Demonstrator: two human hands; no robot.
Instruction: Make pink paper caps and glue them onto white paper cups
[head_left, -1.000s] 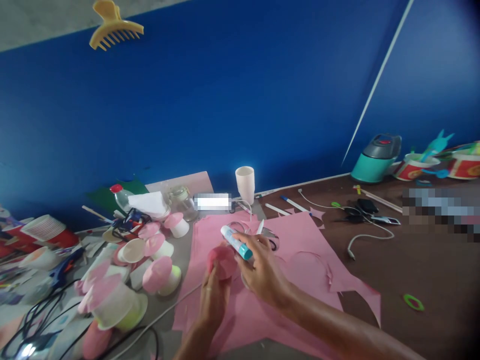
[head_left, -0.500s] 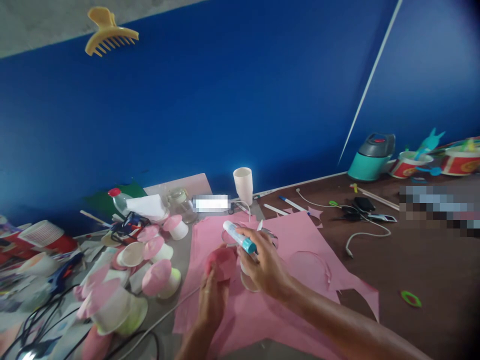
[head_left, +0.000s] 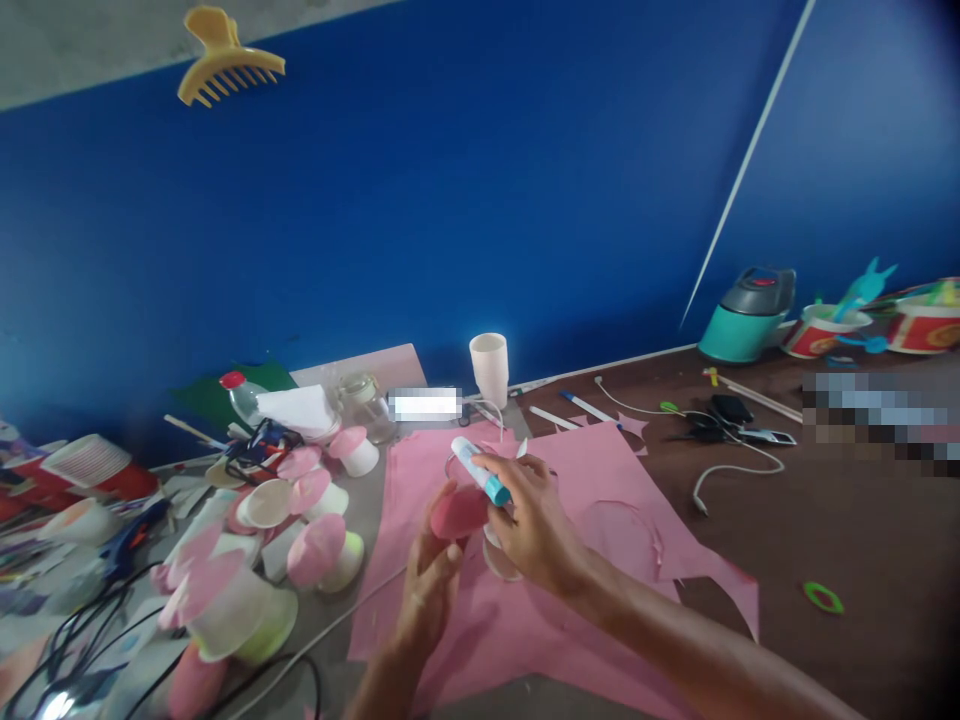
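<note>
My left hand [head_left: 429,585] is closed around the edge of a small round pink piece [head_left: 456,513], which looks like paper. In my right hand [head_left: 536,525] is a glue stick [head_left: 468,457], white with a turquoise end, lying slanted across the fingers. Its turquoise end is close to the pink piece; whether they touch I cannot tell. A small pale cup-like thing [head_left: 501,562] shows partly beneath my right hand. Large pink paper sheets [head_left: 600,610] lie under both hands, with a round outline cut or marked at the right.
Several white cups with pink paper tops [head_left: 316,550] stand at the left, beside black cables [head_left: 75,620]. At the back are a glass jar [head_left: 365,405] and a white cup [head_left: 490,368]. Markers [head_left: 589,405], a white cable [head_left: 739,468] and a turquoise bottle [head_left: 742,320] are to the right.
My left hand has turned and its fingers have shifted on the pink piece, which moved slightly up and right. My right hand still has the glue stick, barely moved.
</note>
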